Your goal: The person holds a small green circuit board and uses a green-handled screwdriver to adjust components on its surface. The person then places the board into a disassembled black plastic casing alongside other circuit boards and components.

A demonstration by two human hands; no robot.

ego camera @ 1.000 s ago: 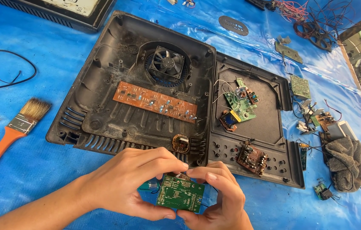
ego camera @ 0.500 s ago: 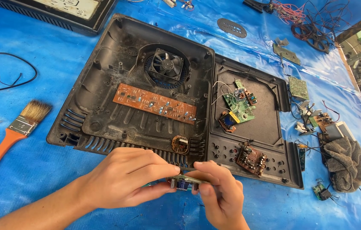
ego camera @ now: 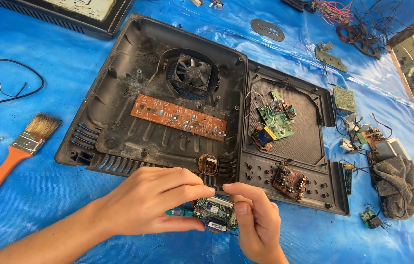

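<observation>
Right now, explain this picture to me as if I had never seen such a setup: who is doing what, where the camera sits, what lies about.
There is no machine here, only a person working with two bare hands. The one picture comes from a camera worn on that person's head, looking down at a blue sheet spread as a work surface.

The left hand and right hand together hold a small green circuit board between the fingertips, just in front of an opened black plastic casing. Inside the casing sit a round fan, a long brown circuit board, a green board with wires and a small dark board with parts.

To the left lie a paintbrush with an orange handle and a black cable. To the right are loose small boards, tangled wires and a grey cloth.
</observation>
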